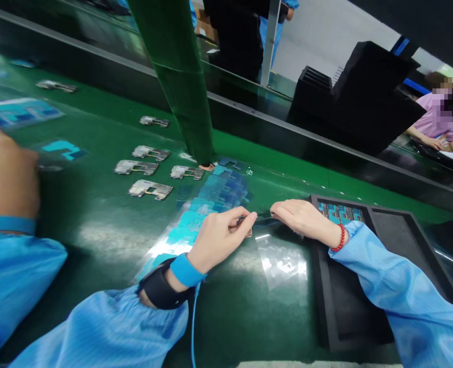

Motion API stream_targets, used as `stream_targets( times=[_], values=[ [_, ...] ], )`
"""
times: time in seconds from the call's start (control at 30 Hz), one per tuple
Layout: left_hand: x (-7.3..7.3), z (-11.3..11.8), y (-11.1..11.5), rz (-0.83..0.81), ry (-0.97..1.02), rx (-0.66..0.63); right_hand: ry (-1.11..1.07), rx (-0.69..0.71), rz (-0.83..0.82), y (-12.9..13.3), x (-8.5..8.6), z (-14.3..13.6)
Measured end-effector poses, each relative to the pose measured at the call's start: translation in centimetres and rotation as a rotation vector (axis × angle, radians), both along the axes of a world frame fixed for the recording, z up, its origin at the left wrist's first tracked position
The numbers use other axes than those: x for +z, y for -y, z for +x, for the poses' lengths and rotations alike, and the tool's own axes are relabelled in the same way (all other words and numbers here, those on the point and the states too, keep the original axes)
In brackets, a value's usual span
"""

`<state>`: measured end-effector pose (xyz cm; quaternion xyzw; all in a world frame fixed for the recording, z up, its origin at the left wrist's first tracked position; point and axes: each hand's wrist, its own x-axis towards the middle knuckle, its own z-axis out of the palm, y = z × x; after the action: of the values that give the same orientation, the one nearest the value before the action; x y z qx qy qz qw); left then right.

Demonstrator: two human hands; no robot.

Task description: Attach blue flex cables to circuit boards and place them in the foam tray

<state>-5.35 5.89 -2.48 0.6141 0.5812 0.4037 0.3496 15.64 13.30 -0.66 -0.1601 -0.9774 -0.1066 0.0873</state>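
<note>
Circuit board (248, 233), small and partly covered by my fingers, sits in my left hand (226, 230) above the green work surface (249, 317), just beside a strip of overlapping blue film pieces (184, 225). My left thumb and fingers are closed on the board, with only a narrow metallic portion exposed. My right hand (297, 219) is level with it, fingers drawn together, and a thin dark strip (264, 215) spans the gap between my 2 hands; I cannot tell whether the right fingertips are clamped on it. Judging by the 6 loose boards (150, 189) lying to the left, the unit should be light, stiff and thin, with a cut-out and a narrow bridge that could be fragile under bending. Hold by the outer edges at the broader ends; avoid pressing on components or the bridge. Metal faces may be smooth and slippery to bare fingers. To the right, 1 black tray (324, 306) has blue-faced parts (341, 210) in its far compartment; 1 clear plastic sheet (283, 260) lies between my hands and the tray. I can read no brand, label or writing on any item.
</note>
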Motion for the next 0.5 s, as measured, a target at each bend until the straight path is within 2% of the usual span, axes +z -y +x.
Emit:
stream_targets(
  times=[0.2, 0.3, 0.5],
  values=[
    [-0.5, 0.0, 0.2, 0.061, -0.027, 0.032, 0.011, -0.023, 0.060, 0.3, -0.1, -0.2],
    [-0.7, -0.1, 0.0, 0.047, 0.003, 0.000, -0.014, -0.023, 0.075, 0.2, -0.4, -0.2],
    [-1.1, 0.3, -0.3, -0.022, 0.065, -0.060, -0.046, -0.003, -0.010, 0.3, -1.2, -0.2]
  ],
)
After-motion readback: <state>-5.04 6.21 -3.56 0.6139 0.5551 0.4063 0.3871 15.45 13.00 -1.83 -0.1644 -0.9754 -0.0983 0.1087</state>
